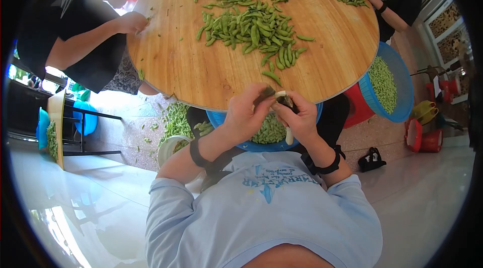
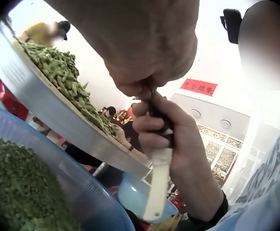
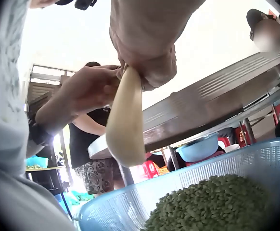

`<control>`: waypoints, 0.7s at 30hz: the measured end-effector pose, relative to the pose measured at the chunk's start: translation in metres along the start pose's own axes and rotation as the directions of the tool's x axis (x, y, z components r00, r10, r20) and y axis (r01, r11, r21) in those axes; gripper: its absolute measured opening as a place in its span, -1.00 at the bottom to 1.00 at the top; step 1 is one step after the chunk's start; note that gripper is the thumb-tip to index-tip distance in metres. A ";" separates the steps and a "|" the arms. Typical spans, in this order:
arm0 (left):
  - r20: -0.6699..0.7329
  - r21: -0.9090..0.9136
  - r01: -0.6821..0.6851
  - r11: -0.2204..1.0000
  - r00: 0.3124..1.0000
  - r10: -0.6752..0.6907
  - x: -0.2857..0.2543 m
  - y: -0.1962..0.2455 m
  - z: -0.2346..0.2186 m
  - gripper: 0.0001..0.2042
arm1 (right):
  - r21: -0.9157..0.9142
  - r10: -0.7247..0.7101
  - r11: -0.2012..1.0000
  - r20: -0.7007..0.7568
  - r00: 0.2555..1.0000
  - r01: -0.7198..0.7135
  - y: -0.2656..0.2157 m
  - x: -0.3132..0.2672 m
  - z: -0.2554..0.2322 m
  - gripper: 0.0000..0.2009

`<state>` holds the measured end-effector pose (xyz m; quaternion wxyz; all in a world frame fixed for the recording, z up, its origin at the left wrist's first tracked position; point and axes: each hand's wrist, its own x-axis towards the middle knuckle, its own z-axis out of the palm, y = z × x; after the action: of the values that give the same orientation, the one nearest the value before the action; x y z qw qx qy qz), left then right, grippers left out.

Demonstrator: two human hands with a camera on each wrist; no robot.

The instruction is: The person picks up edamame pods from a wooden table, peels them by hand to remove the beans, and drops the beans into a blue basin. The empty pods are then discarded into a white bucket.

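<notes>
Blue basket [image 3: 112,204] below surface's [image 1: 171,62] near edge holds shelled beans [image 3: 210,207]; green pods [image 1: 255,26] remain toward far edge: work seemingly partway. Right hand [image 1: 303,121] grips white-handled tool [image 1: 289,136]; left hand [image 1: 243,116] pinches dark item [image 1: 264,95].

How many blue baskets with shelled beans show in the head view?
2: the near basket, at the near edge of the table, and the right basket, at its right. More may be hidden.

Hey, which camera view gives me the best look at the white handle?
Left wrist: the handle shows lengthwise below the right hand. Right wrist shows it larger but foreshortened; the head view, small and slim.
</notes>
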<state>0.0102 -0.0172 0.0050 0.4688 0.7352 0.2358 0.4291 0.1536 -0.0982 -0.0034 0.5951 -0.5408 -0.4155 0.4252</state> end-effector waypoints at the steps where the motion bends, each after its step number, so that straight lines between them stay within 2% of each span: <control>1: 0.058 0.130 -0.013 0.991 0.998 0.005 0.000 0.005 -0.008 -0.80 | 0.145 0.183 0.970 0.087 0.979 -0.194 -0.002 0.000 -0.005 -0.88; 2: 0.115 0.257 -0.033 0.966 0.993 0.003 -0.001 0.011 -0.019 -0.84 | 0.142 0.182 0.971 0.087 0.980 -0.193 0.001 0.000 -0.008 -0.88; 3: 0.229 0.395 -0.101 0.913 0.973 0.009 -0.003 0.021 -0.036 -0.87 | -0.060 0.031 0.998 0.082 0.996 -0.026 0.006 0.000 -0.012 -0.89; 4: 0.341 0.513 -0.184 0.839 0.940 -0.002 -0.007 0.031 -0.055 -0.90 | -0.259 -0.117 0.956 0.105 0.988 0.141 0.009 0.000 -0.017 -0.89; 5: 0.414 0.664 -0.176 0.727 0.896 -0.161 -0.016 0.035 -0.077 -0.89 | -0.260 -0.116 0.956 0.100 0.988 0.139 0.008 -0.001 -0.022 -0.89; 6: 0.445 0.788 -0.192 0.585 0.834 -0.327 -0.023 0.039 -0.094 -0.89 | -0.299 -0.179 0.927 0.178 0.968 0.226 0.007 -0.002 -0.027 -0.88; 7: 0.447 0.788 -0.194 0.585 0.832 -0.327 -0.021 0.043 -0.104 -0.89 | -0.328 -0.237 0.890 0.258 0.937 0.315 0.005 -0.002 -0.029 -0.88; 8: 0.449 0.830 -0.215 0.515 0.806 -0.387 -0.020 0.048 -0.110 -0.89 | -0.328 -0.236 0.891 0.256 0.937 0.314 0.004 -0.005 -0.028 -0.88; 9: 0.439 0.866 -0.236 0.441 0.781 -0.445 -0.020 0.050 -0.113 -0.88 | -0.342 -0.156 0.905 0.283 0.946 0.252 0.003 -0.007 -0.027 -0.87; 10: 0.433 0.868 -0.231 0.439 0.785 -0.443 -0.016 0.046 -0.109 -0.88 | -0.359 -0.079 0.913 0.310 0.947 0.194 0.002 -0.008 -0.025 -0.87; 12: 0.470 0.679 -0.298 0.671 0.879 -0.086 0.005 0.023 -0.086 -0.84 | -0.366 -0.058 0.916 0.282 0.958 0.163 0.006 -0.004 -0.023 -0.87; 14: 0.492 0.600 -0.386 0.701 0.869 0.057 0.030 0.005 -0.057 -0.80 | -0.384 -0.028 0.915 0.256 0.966 0.128 0.006 -0.004 -0.022 -0.88; 16: 0.463 0.555 -0.421 0.717 0.873 0.154 0.050 -0.021 -0.029 -0.79 | -0.221 0.032 0.975 0.215 0.976 0.016 0.003 -0.006 -0.022 -0.81; 17: 0.450 0.559 -0.415 0.718 0.879 0.157 0.055 -0.030 -0.018 -0.79 | -0.230 0.032 0.973 0.227 0.973 0.021 0.003 -0.004 -0.025 -0.81; 19: 0.410 0.589 -0.381 0.713 0.901 0.143 0.062 -0.039 -0.004 -0.76 | 0.004 0.100 0.995 0.199 0.975 -0.102 0.006 -0.002 -0.032 -0.72; 21: 0.390 0.614 -0.361 0.701 0.912 0.128 0.065 -0.047 0.000 -0.76 | 0.042 0.124 0.990 0.169 0.978 -0.133 0.007 -0.002 -0.034 -0.68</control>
<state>0.0466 0.0523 -0.0101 0.1396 0.9383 0.1950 0.2492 0.1848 -0.1096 -0.0131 0.5437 -0.5133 -0.4164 0.5171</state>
